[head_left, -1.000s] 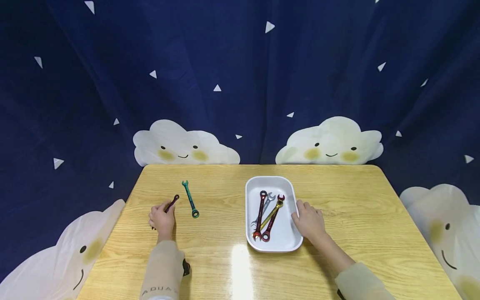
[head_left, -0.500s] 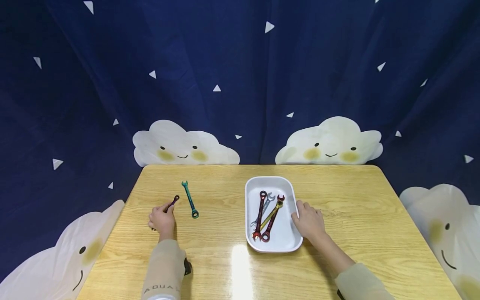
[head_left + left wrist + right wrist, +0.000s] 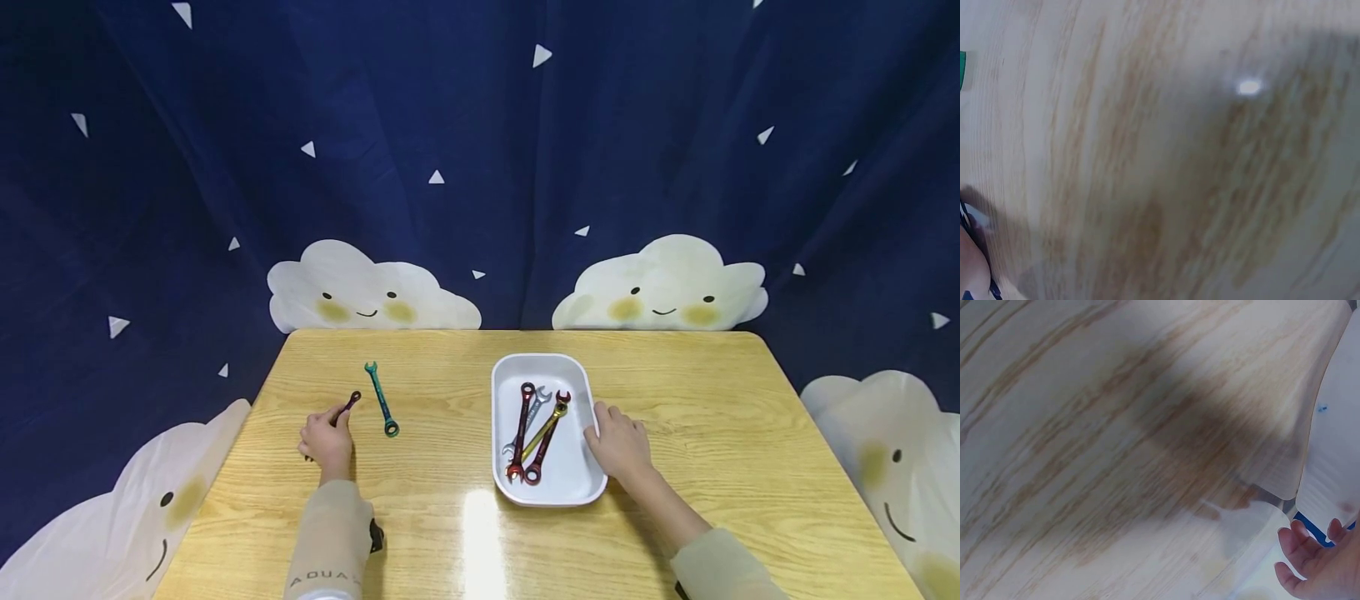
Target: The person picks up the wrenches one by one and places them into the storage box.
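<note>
My left hand (image 3: 327, 439) pinches a small purple combination wrench (image 3: 350, 403) at the table's left side, its ring end poking out past the fingers. Most of its shank is hidden by the hand. To the right of it lies a teal combination wrench (image 3: 381, 400). A sliver of dark metal beside a fingertip (image 3: 971, 265) shows at the left wrist view's lower left. My right hand (image 3: 621, 443) rests against the right wall of a white tray (image 3: 577, 475), fingers loosely bent in the right wrist view. Inside the tray lie two red wrenches, a gold wrench (image 3: 538, 437) and a silver wrench (image 3: 537, 405).
A wooden table (image 3: 442, 383) carries everything, with its far edge against a dark blue curtain (image 3: 480, 125) printed with clouds and triangles. The tray stands right of the table's middle. Bright glare marks the wood in front of it.
</note>
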{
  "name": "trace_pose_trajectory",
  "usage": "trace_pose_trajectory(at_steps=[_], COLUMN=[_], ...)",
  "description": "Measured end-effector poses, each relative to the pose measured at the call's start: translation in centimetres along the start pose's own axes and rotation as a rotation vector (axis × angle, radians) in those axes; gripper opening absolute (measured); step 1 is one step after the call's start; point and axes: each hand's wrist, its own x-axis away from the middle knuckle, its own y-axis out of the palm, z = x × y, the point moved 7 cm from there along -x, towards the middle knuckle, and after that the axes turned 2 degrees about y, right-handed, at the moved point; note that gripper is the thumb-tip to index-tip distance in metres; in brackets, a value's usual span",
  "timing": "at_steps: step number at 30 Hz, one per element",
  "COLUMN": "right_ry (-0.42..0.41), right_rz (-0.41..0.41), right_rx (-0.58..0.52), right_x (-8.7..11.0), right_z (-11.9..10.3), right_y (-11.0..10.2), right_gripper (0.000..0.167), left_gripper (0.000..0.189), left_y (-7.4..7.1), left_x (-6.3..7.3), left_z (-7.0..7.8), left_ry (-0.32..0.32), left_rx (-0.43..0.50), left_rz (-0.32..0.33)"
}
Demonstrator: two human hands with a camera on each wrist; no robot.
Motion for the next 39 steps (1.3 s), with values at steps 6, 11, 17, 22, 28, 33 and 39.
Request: trace_pose_trajectory(at_steps=[6,11,17,22,28,33,39], right_ry=[0.004,0.002,0.002,0.001,0.000,0.001,0.004], right_rz=[0.003,0.008,0.003,0.000,-0.002,-0.006,-0.007], right_rx=[-0.002,0.004,-0.005,-0.006,-0.011,-0.013,-0.016], right_x=[-0.08,-0.03,0.03,0.03,0.02,0.02,0.00], right_z=[0.15,0.22,0.17,0.11,-0.05,-0.17,-0.14], right_y=[0.07,0.16,0.17,0.11,-0.12,-0.21,-0.24], right_gripper=[0.034,0.034,0.034,0.033,0.032,0.032,0.031], left_gripper=[0.023,0.023,0.026,0.026,0.024,0.024,0.022], left_y=[0.20,0.44,0.42,0.30,0.09,0.00,-0.03], left_x=[0.03,-0.05,0.08,0.28,0.47,0.56,0.90], left_z=[-0.02,-0.14,-0.11,-0.04,0.15,0.14,0.23], left_ry=[0.014,0.019,0.014,0.025,0.054,0.070,0.121], left_rx=[-0.006,-0.056,-0.081,-0.062,-0.049,-0.021,0.005], left_rz=[0.002,-0.012,-0.027,-0.027,-0.002,0.021,0.058])
